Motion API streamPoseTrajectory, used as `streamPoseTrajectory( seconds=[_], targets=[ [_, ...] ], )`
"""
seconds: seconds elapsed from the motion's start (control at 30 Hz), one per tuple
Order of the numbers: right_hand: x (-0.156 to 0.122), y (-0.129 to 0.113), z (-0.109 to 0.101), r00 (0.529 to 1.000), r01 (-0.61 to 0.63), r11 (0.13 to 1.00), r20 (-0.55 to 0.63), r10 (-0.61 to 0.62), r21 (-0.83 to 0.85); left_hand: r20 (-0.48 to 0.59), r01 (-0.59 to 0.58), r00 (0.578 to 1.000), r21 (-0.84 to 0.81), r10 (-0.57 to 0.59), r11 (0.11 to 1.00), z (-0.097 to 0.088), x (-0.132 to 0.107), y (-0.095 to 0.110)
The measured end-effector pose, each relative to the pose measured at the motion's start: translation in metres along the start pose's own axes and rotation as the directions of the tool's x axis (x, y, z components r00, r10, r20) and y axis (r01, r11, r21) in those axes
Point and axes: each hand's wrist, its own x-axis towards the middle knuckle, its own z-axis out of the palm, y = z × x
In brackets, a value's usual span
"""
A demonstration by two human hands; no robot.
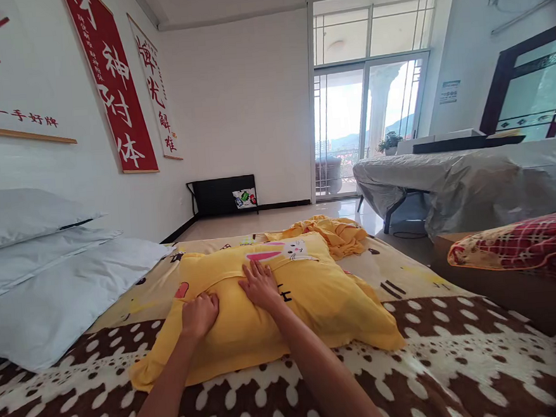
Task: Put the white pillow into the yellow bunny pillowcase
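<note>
A plump pillow in a yellow pillowcase lies flat on the bed before me. A white rabbit face with a pink ear is printed near its far edge, and a fold or flap line runs across the cloth. My left hand is closed in a fist on the left part of the pillowcase, its fingers curled into the fabric. Flat on the middle of the case rests my right hand, fingers stretched out just below the rabbit's ear. Behind the pillow, a crumpled yellow cloth lies at the bed's far edge.
White pillows are stacked at the left. Under everything spreads a brown and cream patterned blanket. A red plaid folded textile sits at the right, near a plastic-covered table. A black folded panel leans against the far wall.
</note>
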Motion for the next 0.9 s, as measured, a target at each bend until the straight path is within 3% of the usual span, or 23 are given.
streamPoseTrajectory(
  seconds=[0.13,0.3,0.47,0.6,0.7,0.8,0.9],
  targets=[
    [-0.008,0.009,0.03,1.0,0.002,1.0,-0.017,-0.002,-0.008,0.005,-0.015,1.0,0.032,0.015,0.999,0.003,0.001,0.003],
    [-0.006,0.012,0.031,0.999,0.012,0.999,-0.051,-0.014,-0.034,0.005,-0.028,1.0,0.052,0.028,0.998,-0.003,0.001,0.005],
    [-0.009,0.013,0.034,0.997,-0.007,0.999,-0.079,0.005,-0.034,-0.038,-0.08,0.996,0.054,0.082,0.995,-0.042,0.001,0.021],
    [-0.015,0.013,0.034,0.993,-0.013,0.999,-0.117,0.008,-0.042,-0.166,-0.294,0.942,0.002,0.29,0.956,-0.067,0.019,0.063],
    [-0.019,0.015,0.031,0.991,-0.009,0.999,-0.131,0.002,-0.05,-0.188,-0.401,0.903,-0.049,0.386,0.915,-0.057,0.044,0.088],
    [-0.023,0.019,0.027,0.993,0.006,0.998,-0.115,-0.012,-0.057,-0.13,-0.378,0.922,-0.094,0.365,0.921,-0.026,0.061,0.093],
    [-0.025,0.025,0.023,0.998,0.027,0.997,-0.05,-0.03,-0.068,-0.082,-0.34,0.94,-0.118,0.332,0.933,0.004,0.063,0.088]
  ],
)
